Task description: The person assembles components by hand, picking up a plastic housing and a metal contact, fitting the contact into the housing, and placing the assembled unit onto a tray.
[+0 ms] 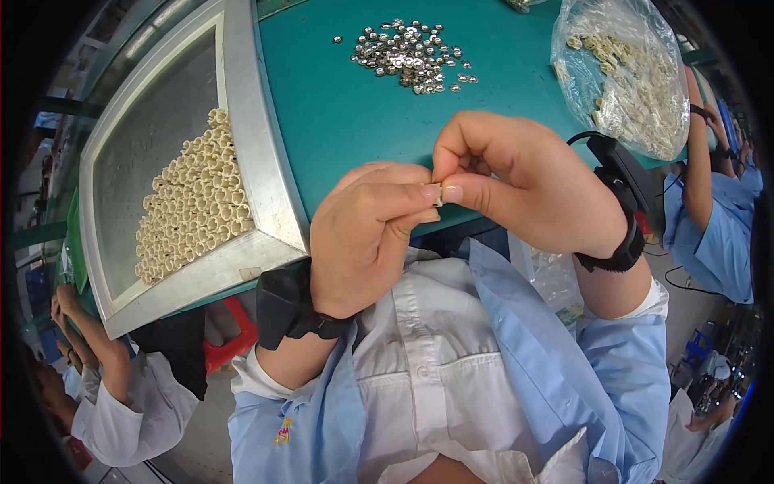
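My left hand [367, 222] and my right hand [528, 181] meet over the near edge of the green table. Both are closed in a pinch on one small cream plastic part [438, 196], mostly hidden by the fingertips. To the left, many similar cream ring-shaped parts [197, 198] lie heaped in a metal-framed tray [262, 137]. Beyond my hands a loose pile of small shiny round metal pieces [403, 55] is spread on the table.
A clear plastic bag [637, 89] of cream parts lies at the far right of the green table [322, 97]. Black devices are strapped on both my wrists. A red stool [230, 335] stands at lower left. Other people sit at left and right.
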Action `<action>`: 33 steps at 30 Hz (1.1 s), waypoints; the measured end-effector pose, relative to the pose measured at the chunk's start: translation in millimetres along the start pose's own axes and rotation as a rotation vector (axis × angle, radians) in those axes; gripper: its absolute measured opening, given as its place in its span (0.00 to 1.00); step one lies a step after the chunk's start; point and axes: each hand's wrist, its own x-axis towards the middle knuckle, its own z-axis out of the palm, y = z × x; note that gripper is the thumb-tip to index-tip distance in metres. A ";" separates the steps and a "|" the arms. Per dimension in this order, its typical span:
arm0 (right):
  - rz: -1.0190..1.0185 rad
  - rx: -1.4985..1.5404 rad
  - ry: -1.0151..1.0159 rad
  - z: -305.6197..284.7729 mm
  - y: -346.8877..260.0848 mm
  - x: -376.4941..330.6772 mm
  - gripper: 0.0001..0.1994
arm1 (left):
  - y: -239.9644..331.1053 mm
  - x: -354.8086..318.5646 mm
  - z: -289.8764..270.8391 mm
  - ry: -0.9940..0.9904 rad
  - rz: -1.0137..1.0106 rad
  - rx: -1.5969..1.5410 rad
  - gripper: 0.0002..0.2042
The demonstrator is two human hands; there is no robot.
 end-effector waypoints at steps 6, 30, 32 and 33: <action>-0.361 -0.360 0.120 0.9 1.3 0.3 0.05 | 7.1 -4.0 0.4 0.019 -0.234 -0.174 0.07; -0.142 0.114 0.131 21.2 4.4 6.3 0.03 | 5.8 -2.8 -5.3 0.048 -0.256 -0.457 0.07; 0.028 0.353 0.062 19.5 4.4 6.5 0.03 | 4.1 -3.8 -5.2 0.026 -0.202 -0.371 0.05; 0.027 0.353 0.063 19.1 4.3 6.3 0.03 | 4.1 -3.7 -5.3 0.025 -0.201 -0.371 0.05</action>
